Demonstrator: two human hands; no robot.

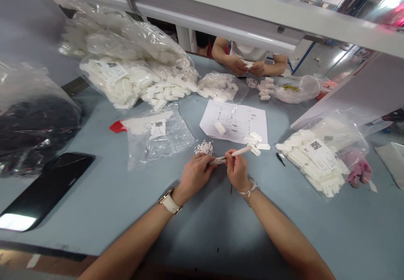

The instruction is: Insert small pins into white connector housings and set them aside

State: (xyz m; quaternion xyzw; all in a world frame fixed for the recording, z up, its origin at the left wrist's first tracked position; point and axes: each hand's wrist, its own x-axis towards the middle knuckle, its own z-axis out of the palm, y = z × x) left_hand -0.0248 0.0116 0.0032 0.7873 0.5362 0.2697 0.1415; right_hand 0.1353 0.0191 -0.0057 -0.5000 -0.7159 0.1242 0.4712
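Observation:
My left hand [196,171], below a watch with a white strap, is closed on a small white plastic piece [217,160] with a row of fine marks or slots along it. My right hand [237,170] grips a slim white pen-shaped tool [242,150], whose near end meets the piece. Just beyond my left hand lies a heap of tiny white parts [204,147]. Several white plastic blocks [256,142] sit past my right hand, partly on a printed sheet [235,118]. One more white block [219,128] rests on that sheet.
Large clear bags of white parts [126,82] fill the back left. A flatter labelled bag [158,135] lies left of centre, another bag [318,154] at right. A black tray-like object [47,191] is at far left. Across the table, another person's hands [248,66] hold a white piece.

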